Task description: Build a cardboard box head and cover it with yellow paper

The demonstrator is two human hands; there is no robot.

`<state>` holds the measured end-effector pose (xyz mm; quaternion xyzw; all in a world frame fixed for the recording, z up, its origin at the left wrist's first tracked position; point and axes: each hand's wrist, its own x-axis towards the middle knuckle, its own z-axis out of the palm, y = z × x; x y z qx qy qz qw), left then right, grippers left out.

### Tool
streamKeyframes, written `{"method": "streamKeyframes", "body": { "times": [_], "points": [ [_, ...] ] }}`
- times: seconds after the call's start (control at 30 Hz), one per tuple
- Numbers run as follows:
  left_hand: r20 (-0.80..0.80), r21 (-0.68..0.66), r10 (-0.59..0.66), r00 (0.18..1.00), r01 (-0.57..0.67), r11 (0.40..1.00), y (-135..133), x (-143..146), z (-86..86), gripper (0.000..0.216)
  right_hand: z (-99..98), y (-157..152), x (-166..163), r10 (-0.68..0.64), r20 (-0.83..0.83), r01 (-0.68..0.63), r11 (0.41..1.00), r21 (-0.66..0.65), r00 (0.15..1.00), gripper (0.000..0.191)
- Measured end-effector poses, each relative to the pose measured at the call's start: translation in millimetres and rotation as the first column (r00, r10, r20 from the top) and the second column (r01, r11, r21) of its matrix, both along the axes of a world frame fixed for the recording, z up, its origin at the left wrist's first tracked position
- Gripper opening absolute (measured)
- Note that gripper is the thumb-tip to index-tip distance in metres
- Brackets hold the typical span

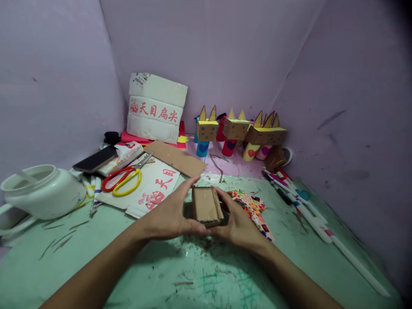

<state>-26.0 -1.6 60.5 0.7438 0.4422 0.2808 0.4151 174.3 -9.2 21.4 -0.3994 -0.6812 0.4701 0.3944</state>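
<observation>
Between my two hands is a small brown cardboard box (205, 203), its hollow side facing up toward me. My left hand (172, 212) grips its left wall, with the thumb along the near edge. On the other side my right hand (240, 221) holds the right wall, and the two thumbs nearly meet at the front. A piece of colourful patterned fabric or paper (252, 206) lies just beyond my right hand. Left of my hands, red-and-yellow scissors (127, 178) rest on a flat white cardboard piece (157, 189) with red lettering.
Cardboard-headed tube figures (202, 137) stand along the back wall. A white printed carton panel (156, 109) leans behind. At left are a white pot (45, 193) and a phone (95, 159); markers (309, 214) line the right. Scraps dot the green tabletop (154, 279).
</observation>
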Motion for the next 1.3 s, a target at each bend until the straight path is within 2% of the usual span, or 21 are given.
{"method": "streamKeyframes", "body": {
  "times": [0.1,0.27,0.43,0.6,0.7,0.8,0.9,0.97,1.03,1.1,1.17,1.3],
  "points": [
    [-0.077,0.004,0.021,0.997,-0.021,1.000,-6,4,-1.7,0.100,2.6,-1,0,0.006,-0.034,-0.006,1.000,-0.004,0.999,0.081],
    [-0.081,0.028,0.063,0.995,-0.061,0.998,-7,11,-9.0,0.097,-2.4,2,8,0.070,-0.059,-0.072,0.997,-0.017,0.996,0.084],
    [0.039,-0.075,0.046,0.998,-0.043,0.996,-2,9,-18.6,0.110,-8.9,6,10,0.008,-0.014,-0.008,0.999,0.035,1.000,0.085],
    [0.215,-0.070,0.040,0.976,-0.026,0.997,1,11,-23.7,0.104,-3.8,3,6,-0.140,-0.007,0.140,0.989,0.055,0.990,0.089],
    [0.219,0.000,0.051,0.974,-0.053,0.999,0,10,-22.4,0.102,-1.2,3,6,-0.198,-0.128,0.211,0.973,0.094,0.972,0.084],
    [0.231,0.014,0.074,0.970,-0.079,0.997,0,6,-21.4,0.106,-0.3,5,8,-0.184,-0.310,0.223,0.970,0.093,0.933,0.079],
    [0.409,-0.123,0.073,0.909,-0.025,0.992,0,6,-22.3,0.116,0.2,6,7,-0.151,-0.396,0.216,0.969,0.123,0.906,0.078],
    [0.563,-0.252,0.096,0.821,0.060,0.966,1,8,-23.7,0.122,-1.1,5,5,-0.184,-0.400,0.268,0.950,0.163,0.898,0.078],
    [0.645,-0.334,0.136,0.752,0.117,0.935,1,12,-25.6,0.123,-4.7,4,1,-0.250,-0.391,0.351,0.912,0.211,0.886,0.079],
    [0.662,-0.352,0.150,0.734,0.129,0.927,-1,16,-27.2,0.120,-10.3,3,-1,-0.300,-0.385,0.415,0.870,0.265,0.873,0.080],
    [0.672,-0.326,0.120,0.731,0.146,0.934,-3,21,-27.9,0.114,-16.1,4,-2,-0.302,-0.368,0.425,0.847,0.319,0.879,0.081],
    [0.685,-0.257,0.078,0.725,0.140,0.956,-7,26,-26.9,0.105,-22.1,4,1,-0.236,-0.294,0.340,0.859,0.383,0.926,0.082]
  ]
}}
